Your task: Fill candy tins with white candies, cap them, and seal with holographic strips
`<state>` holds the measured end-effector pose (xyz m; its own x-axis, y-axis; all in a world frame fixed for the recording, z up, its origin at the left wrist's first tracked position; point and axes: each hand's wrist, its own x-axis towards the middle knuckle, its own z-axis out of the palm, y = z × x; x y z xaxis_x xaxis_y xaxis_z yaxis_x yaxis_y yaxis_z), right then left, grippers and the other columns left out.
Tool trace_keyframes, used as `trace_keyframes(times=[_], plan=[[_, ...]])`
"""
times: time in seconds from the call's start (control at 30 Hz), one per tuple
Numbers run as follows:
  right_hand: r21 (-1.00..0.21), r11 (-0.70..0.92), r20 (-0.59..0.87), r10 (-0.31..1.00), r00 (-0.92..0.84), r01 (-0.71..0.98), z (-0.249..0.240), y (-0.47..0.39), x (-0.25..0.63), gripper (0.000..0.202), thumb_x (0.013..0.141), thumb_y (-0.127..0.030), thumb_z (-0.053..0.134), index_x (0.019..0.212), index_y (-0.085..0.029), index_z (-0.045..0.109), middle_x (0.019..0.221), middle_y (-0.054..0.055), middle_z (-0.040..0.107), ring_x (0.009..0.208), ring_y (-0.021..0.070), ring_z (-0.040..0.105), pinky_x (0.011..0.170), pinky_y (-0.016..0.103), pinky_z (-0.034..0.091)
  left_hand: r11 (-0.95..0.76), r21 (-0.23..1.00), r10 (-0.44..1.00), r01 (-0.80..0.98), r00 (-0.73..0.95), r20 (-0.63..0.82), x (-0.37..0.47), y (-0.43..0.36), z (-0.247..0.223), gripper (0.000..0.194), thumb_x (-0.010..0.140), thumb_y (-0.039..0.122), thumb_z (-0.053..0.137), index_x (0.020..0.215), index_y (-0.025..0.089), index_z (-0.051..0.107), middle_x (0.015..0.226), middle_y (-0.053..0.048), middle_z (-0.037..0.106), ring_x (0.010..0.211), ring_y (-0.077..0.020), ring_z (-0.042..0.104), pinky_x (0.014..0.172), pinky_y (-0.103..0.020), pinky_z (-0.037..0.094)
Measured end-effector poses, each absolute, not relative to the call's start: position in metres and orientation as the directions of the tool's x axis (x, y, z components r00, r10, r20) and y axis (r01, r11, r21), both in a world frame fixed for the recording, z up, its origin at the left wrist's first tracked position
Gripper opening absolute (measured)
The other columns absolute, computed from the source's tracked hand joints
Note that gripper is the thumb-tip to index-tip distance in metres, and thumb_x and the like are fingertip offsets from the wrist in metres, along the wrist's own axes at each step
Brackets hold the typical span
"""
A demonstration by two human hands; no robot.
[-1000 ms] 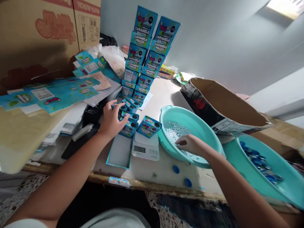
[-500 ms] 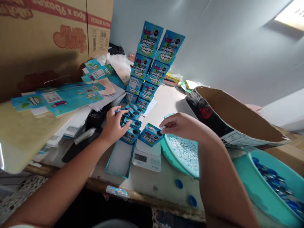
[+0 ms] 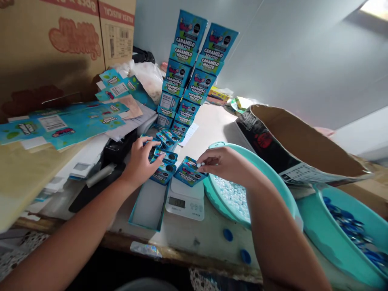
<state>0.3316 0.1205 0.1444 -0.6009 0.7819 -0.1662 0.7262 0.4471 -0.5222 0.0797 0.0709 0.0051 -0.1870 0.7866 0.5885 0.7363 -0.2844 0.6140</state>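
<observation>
The right hand (image 3: 222,163) is pinching small round white pieces (image 3: 199,165) above the white rectangular digital scale (image 3: 195,206). The left hand (image 3: 140,161) is curving half-open over blue cardboard boxes (image 3: 165,155) left of the scale.

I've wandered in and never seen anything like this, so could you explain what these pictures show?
No machine here: these are a person's own two bare hands. Every picture comes from one camera worn on that person's head, looking forward and down.

On the table stands a kitchen scale with a blue box on it. Beside it are a basin of small white pieces, an open tray and, farther back, tall stacks of blue boxes. A second basin on the right holds shiny blue things.

The right hand pinches a small white piece at the box on the scale. The left hand is at a group of little blue boxes; whether it grips one I can't tell.
</observation>
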Motion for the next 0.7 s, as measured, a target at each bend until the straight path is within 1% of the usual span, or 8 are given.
trace_keyframes(times=[0.1, 0.23, 0.33, 0.5, 0.7], plan=[[-0.531, 0.456, -0.129, 0.79, -0.6, 0.715, 0.143, 0.12, 0.33, 0.015, 0.077, -0.036, 0.073, 0.083, -0.023, 0.076, 0.078, 0.002, 0.074, 0.067, 0.0145, 0.064, 0.065, 0.028, 0.05, -0.281, 0.619, 0.791, 0.733, -0.188, 0.582, 0.08, 0.07, 0.006, 0.033, 0.087, 0.03, 0.072, 0.119, 0.023, 0.067, 0.128, -0.011, 0.057, 0.124, -0.0304, 0.057, 0.112, -0.049, 0.046], [-0.539, 0.428, -0.108, 0.819, -0.564, 0.725, 0.144, 0.119, 0.332, 0.016, 0.076, -0.036, 0.074, 0.083, -0.022, 0.075, 0.074, 0.001, 0.071, 0.065, 0.0138, 0.061, 0.063, 0.028, 0.048, -0.284, 0.621, 0.788, 0.73, -0.191, 0.585, 0.081, 0.07, 0.007, 0.031, 0.086, 0.029, 0.072, 0.117, 0.023, 0.067, 0.126, -0.01, 0.058, 0.124, -0.0304, 0.057, 0.112, -0.049, 0.046], [-0.549, 0.387, -0.14, 0.831, -0.538, 0.741, 0.145, 0.12, 0.333, 0.019, 0.076, -0.039, 0.074, 0.085, -0.021, 0.075, 0.073, 0.002, 0.071, 0.066, 0.0143, 0.061, 0.061, 0.028, 0.047, -0.29, 0.62, 0.79, 0.729, -0.183, 0.585, 0.08, 0.07, 0.007, 0.029, 0.087, 0.028, 0.071, 0.115, 0.023, 0.068, 0.126, -0.01, 0.058, 0.124, -0.0299, 0.057, 0.112, -0.048, 0.047], [-0.594, 0.378, -0.152, 0.814, -0.561, 0.71, 0.144, 0.121, 0.337, 0.029, 0.076, -0.048, 0.075, 0.083, -0.02, 0.074, 0.072, 0.003, 0.071, 0.065, 0.0145, 0.061, 0.059, 0.028, 0.047, -0.294, 0.615, 0.793, 0.732, -0.173, 0.585, 0.08, 0.071, 0.006, 0.027, 0.087, 0.029, 0.071, 0.114, 0.024, 0.068, 0.125, -0.009, 0.059, 0.124, -0.0293, 0.058, 0.112, -0.047, 0.047], [-0.626, 0.354, -0.147, 0.822, -0.55, 0.695, 0.142, 0.127, 0.34, 0.037, 0.071, -0.054, 0.077, 0.084, -0.019, 0.071, 0.073, 0.003, 0.07, 0.064, 0.0138, 0.059, 0.059, 0.029, 0.047, -0.316, 0.609, 0.78, 0.727, -0.167, 0.604, 0.08, 0.071, 0.006, 0.025, 0.087, 0.025, 0.07, 0.112, 0.022, 0.068, 0.122, -0.01, 0.059, 0.121, -0.0284, 0.06, 0.111, -0.046, 0.048]])
